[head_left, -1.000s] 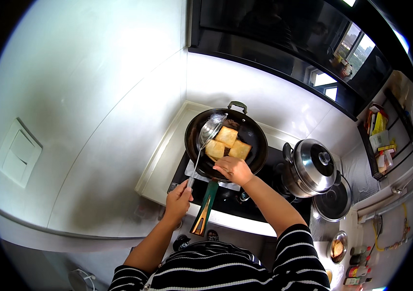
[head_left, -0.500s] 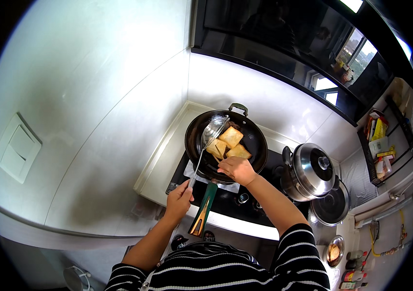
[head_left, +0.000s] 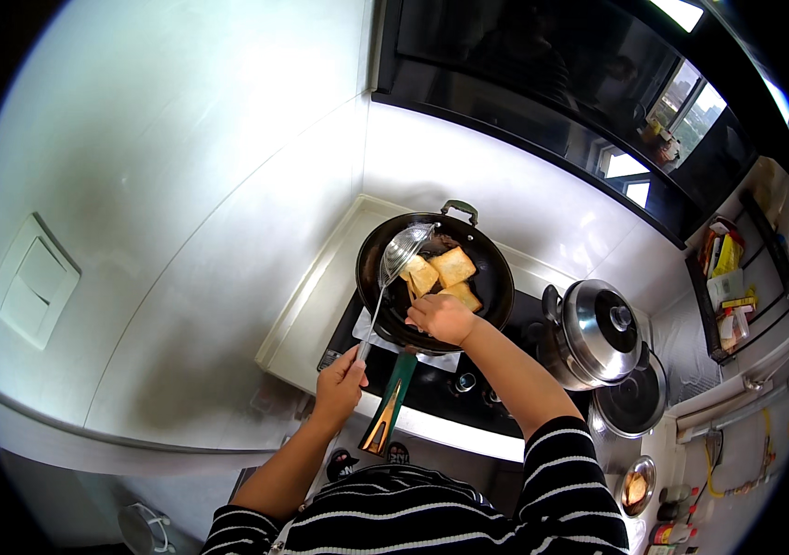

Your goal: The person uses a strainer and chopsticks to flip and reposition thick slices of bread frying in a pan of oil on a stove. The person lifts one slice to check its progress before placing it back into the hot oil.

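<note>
Black and round, the wok [head_left: 490, 268] sits on the left part of a dark stove [head_left: 431, 381], its green handle [head_left: 401, 379] pointing to the near side. Three browned square slices [head_left: 453, 266] lie inside it: one left, one farther right, and one on the near right, partly covered by the right hand [head_left: 442, 317]. That hand is over the near part of the wok, its fingers pressed together around thin chopsticks [head_left: 411, 289], which are mostly hidden, with a little showing by the left slice. Left of the wok's handle, the left hand [head_left: 340, 383] is wrapped around the shaft of a metal strainer [head_left: 404, 251], the thumb laid along it; its bowl is over the wok's far left part, just beside the left slice. Right of the wok stands a steel pot [head_left: 561, 353] under a shiny lid [head_left: 589, 314]. On the near right, a small metal dish [head_left: 628, 507] holds another browned piece [head_left: 636, 488], near several bottles [head_left: 672, 534].
</note>
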`<state>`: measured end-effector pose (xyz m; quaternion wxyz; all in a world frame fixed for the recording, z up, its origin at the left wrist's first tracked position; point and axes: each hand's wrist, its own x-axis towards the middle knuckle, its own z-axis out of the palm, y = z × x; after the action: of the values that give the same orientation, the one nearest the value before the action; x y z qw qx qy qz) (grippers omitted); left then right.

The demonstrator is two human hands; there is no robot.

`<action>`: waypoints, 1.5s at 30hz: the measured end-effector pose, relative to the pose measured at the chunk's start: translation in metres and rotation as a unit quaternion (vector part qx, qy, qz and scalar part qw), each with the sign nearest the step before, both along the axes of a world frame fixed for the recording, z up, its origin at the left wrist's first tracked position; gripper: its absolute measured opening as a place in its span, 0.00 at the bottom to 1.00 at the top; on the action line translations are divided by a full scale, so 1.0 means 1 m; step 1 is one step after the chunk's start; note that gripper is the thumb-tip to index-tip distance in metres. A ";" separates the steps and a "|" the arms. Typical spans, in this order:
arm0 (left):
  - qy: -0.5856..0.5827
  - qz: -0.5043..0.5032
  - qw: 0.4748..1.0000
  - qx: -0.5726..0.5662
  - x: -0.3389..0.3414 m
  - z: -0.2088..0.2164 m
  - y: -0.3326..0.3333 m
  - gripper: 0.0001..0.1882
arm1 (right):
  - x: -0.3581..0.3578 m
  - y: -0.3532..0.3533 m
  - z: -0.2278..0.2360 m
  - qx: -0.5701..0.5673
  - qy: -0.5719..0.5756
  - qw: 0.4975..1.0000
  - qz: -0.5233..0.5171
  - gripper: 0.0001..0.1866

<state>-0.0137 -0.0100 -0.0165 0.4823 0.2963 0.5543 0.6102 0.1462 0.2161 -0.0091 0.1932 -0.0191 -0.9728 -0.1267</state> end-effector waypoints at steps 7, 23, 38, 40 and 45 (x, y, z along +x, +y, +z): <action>-0.001 0.010 1.000 -0.009 -0.004 0.003 -0.004 0.18 | -0.008 0.008 -0.007 0.011 -0.027 0.999 -0.019 0.09; 0.003 -0.011 1.000 0.013 -0.002 -0.011 0.001 0.18 | 0.046 0.002 0.018 -0.096 0.229 0.963 -0.104 0.05; 0.044 0.002 0.999 0.015 -0.005 -0.011 0.001 0.18 | -0.002 -0.018 0.021 -0.076 0.118 0.990 0.009 0.07; 0.043 -0.001 0.999 0.016 -0.007 -0.010 0.000 0.17 | -0.007 -0.020 0.021 -0.093 0.104 0.990 0.036 0.08; 0.015 -0.001 1.000 0.002 -0.008 -0.008 -0.003 0.17 | 0.002 -0.040 0.033 -0.165 0.129 0.978 0.014 0.07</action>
<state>-0.0217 -0.0130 -0.0248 0.4739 0.3065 0.5600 0.6065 0.1479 0.1762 0.0242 0.3127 -0.0529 -0.9475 0.0419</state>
